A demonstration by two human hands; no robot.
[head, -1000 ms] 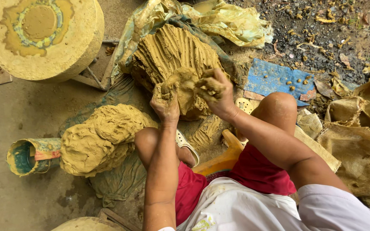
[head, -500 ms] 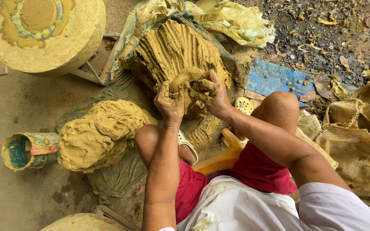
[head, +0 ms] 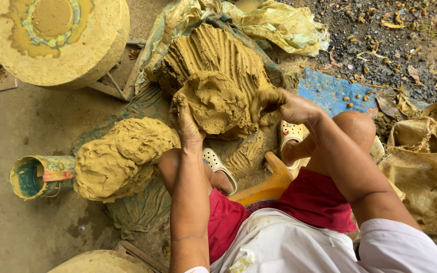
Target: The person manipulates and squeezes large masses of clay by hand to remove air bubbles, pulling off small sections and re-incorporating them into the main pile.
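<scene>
Holding clay lump (head: 213, 101): wet, ochre, rough | left hand (head: 188, 126), right hand (head: 279, 105) grip pinching it

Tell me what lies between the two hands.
In the head view, a torn-off clay lump sits between the left hand and the right hand, both touching it.

Soft, even daylight on my feed, no glare, faint shadows under the clay mound (head: 213, 55) and round wheel (head: 59, 43), centre sharp, slight wide-angle stretch at edges, right hand (head: 279, 106) perhaps a little motion-blurred.
</scene>
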